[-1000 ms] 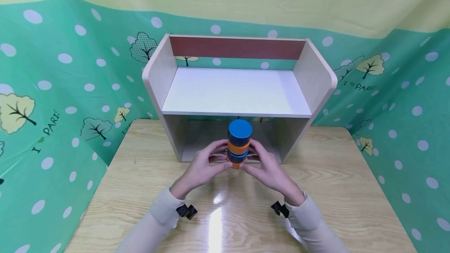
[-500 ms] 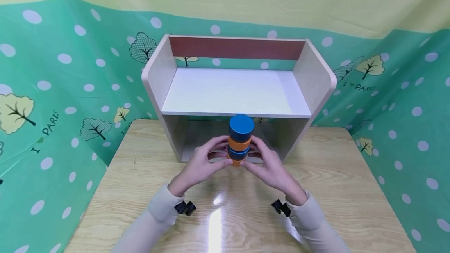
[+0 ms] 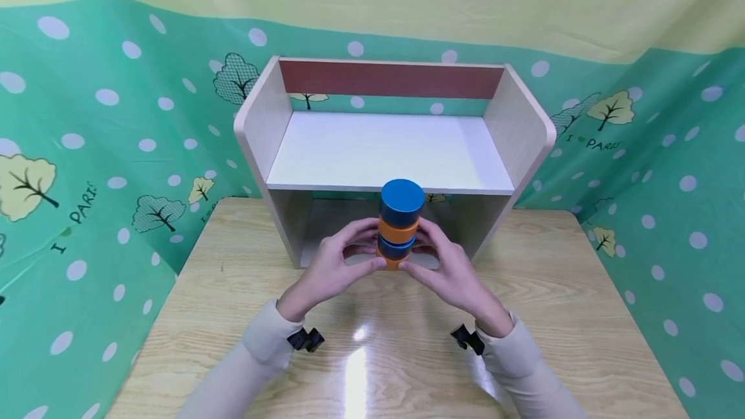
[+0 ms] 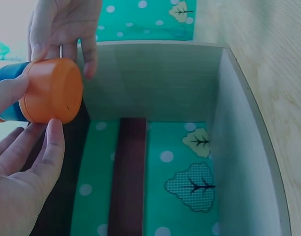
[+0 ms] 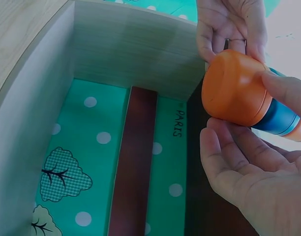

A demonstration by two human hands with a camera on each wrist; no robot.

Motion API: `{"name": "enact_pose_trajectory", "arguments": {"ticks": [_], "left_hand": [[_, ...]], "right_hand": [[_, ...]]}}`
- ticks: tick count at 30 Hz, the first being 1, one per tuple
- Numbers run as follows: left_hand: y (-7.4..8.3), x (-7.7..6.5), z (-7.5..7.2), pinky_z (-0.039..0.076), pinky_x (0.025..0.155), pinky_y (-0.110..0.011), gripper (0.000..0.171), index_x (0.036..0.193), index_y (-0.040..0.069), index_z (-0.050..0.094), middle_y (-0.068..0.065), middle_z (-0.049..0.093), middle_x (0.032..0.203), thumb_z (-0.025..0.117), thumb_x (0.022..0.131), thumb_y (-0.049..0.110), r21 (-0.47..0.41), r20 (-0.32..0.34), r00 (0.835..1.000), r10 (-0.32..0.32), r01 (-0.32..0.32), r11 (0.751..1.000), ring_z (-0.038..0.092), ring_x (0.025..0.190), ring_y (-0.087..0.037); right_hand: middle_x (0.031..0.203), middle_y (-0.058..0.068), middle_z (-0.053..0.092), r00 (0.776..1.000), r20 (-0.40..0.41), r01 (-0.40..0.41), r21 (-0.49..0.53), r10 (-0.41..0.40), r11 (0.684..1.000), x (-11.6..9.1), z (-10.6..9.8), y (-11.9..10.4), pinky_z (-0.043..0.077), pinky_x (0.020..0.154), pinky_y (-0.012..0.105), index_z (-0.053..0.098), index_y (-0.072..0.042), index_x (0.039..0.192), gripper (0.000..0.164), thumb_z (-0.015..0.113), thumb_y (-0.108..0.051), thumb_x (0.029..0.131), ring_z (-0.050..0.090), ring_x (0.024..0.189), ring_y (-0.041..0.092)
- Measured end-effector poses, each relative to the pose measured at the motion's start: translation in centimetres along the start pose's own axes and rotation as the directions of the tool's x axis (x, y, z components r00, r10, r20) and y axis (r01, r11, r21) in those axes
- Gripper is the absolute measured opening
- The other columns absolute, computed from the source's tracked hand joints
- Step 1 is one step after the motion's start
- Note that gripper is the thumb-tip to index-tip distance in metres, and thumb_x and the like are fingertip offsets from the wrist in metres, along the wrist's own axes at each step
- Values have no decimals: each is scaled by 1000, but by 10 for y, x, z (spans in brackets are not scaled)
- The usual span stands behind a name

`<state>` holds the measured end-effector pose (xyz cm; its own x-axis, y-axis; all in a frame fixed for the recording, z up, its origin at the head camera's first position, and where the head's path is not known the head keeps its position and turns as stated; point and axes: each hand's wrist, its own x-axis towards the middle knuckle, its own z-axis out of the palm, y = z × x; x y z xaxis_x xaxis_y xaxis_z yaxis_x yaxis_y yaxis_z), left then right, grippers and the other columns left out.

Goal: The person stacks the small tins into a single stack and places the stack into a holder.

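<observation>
A stack of blue and orange cylinders (image 3: 401,205) stands upright between my two hands, in front of the shelf's lower opening. Its colours alternate from a wide blue top down to an orange base (image 4: 57,91). My left hand (image 3: 328,270) grips it low on the left side, thumb at the front and fingers behind. From the opposite side my right hand (image 3: 454,277) holds it the same way. Both wrist views show the bare orange bottom, held off the table; in the right wrist view, fingertips (image 5: 217,125) of the right hand touch its side.
A two-level shelf unit (image 3: 390,150) with pale sides and a red-brown back rail (image 3: 392,79) stands at the back of the wooden table (image 3: 233,315). Its middle board edge runs just behind the stack's top. A green dotted curtain (image 3: 116,167) hangs around the table.
Both hands have raised the stack slightly; its blue top appears higher and larger and now overlaps the front edge of the middle board. The grip is unchanged.
</observation>
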<state>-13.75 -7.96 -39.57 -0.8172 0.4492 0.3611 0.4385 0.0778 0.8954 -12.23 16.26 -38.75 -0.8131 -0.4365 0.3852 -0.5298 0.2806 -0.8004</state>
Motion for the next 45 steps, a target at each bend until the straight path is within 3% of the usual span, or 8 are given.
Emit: {"name": "enact_pose_trajectory", "arguments": {"ticks": [5, 10, 19, 31, 45], "left_hand": [[19, 2, -1, 56, 96, -45, 62, 142, 1, 48, -15, 60, 135, 74, 87, -6, 12, -7, 1000, 0, 0, 1000, 62, 117, -26], [10, 7, -4, 57, 95, -40, 65, 143, 4, 48, -12, 60, 136, 76, 86, -4, 19, -5, 1000, 16, -16, 1000, 62, 117, -23], [10, 13, -11, 58, 92, -35, 63, 145, 12, 49, -5, 61, 135, 77, 88, 4, 15, 6, 993, 114, -114, 993, 63, 115, -18], [24, 20, -19, 57, 94, -37, 64, 145, 12, 50, -5, 60, 136, 76, 88, 2, 1, 16, 994, 107, -107, 994, 62, 115, -19], [42, 33, -28, 57, 95, -36, 61, 144, 15, 51, -1, 61, 134, 77, 89, 6, 0, 26, 996, 85, -85, 996, 62, 114, -18]], "right_hand": [[140, 12, 56, 1000, -9, -6, -8, 6, 1000, 3, -2, -3, 55, 97, 46, 33, -11, 152, 80, 78, 0, 86, 59, 122, 27], [140, 13, 56, 1000, -12, 11, -10, -11, 1000, 7, -5, -8, 54, 98, 46, 34, -9, 152, 82, 79, 3, 84, 59, 121, 26], [138, 11, 58, 997, -21, 80, 2, -80, 997, 12, -10, -15, 55, 96, 47, 35, -10, 152, 78, 76, 3, 86, 61, 119, 25], [138, 9, 58, 995, -22, 96, -12, -96, 995, 21, -18, -24, 55, 96, 48, 36, -12, 152, 77, 76, 1, 87, 61, 119, 22], [139, 5, 58, 994, -16, 109, -28, -109, 994, 34, -29, -37, 55, 97, 40, 37, -15, 152, 77, 77, 0, 87, 61, 119, 20]]}}
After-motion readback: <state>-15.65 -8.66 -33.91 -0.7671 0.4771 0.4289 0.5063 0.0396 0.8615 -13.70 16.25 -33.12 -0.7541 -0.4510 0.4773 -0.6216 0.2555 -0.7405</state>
